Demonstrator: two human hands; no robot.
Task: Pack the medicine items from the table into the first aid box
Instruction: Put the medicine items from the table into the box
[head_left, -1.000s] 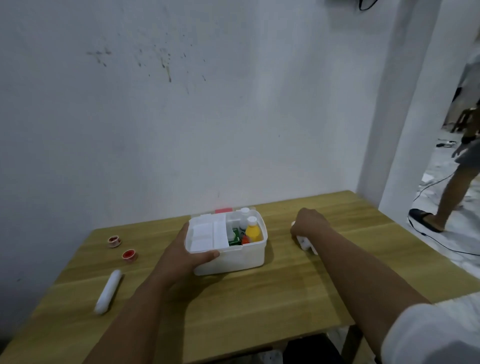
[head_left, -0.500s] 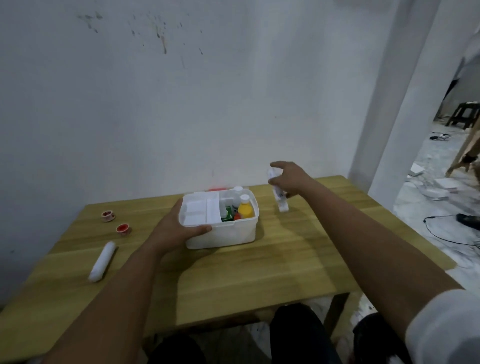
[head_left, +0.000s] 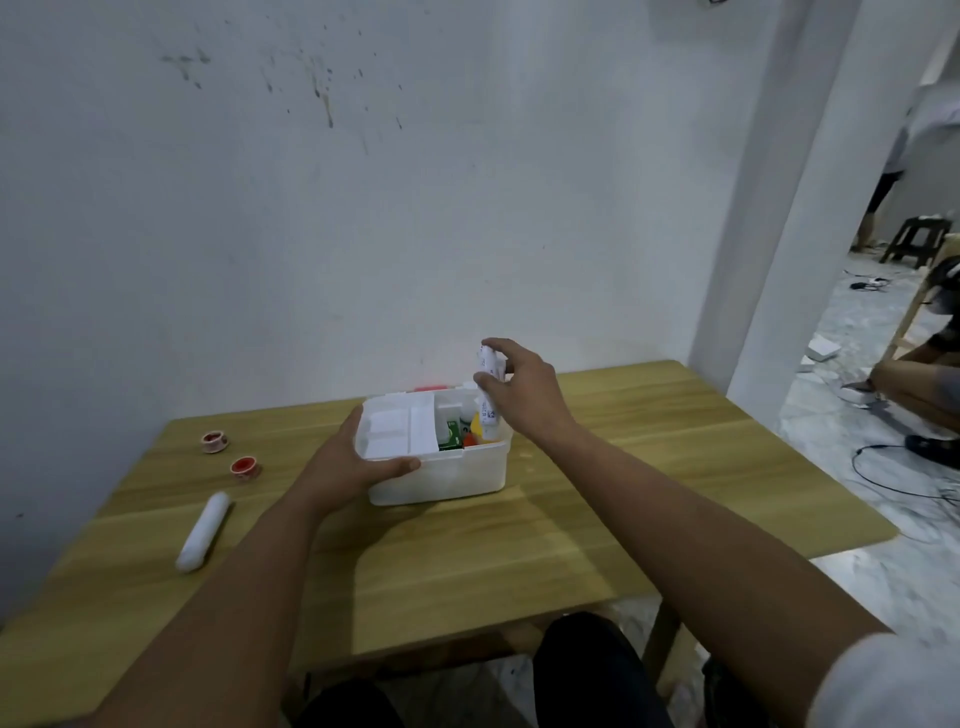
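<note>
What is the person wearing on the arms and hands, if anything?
Both forearms are bare, and the left hand and right hand wear no gloves. I see no rings or watch. A white short sleeve covers the right upper arm. The left sleeve is out of view.

– What is the right hand (head_left: 524, 395) doing?
– It grips a white tube (head_left: 488, 395), upright over the first aid box (head_left: 441, 473).
– And the left hand (head_left: 353, 462)?
– It clasps the box's near-left corner. A white roll (head_left: 203, 531) and two red-capped items (head_left: 228, 454) lie on the tabletop (head_left: 571, 519).
</note>
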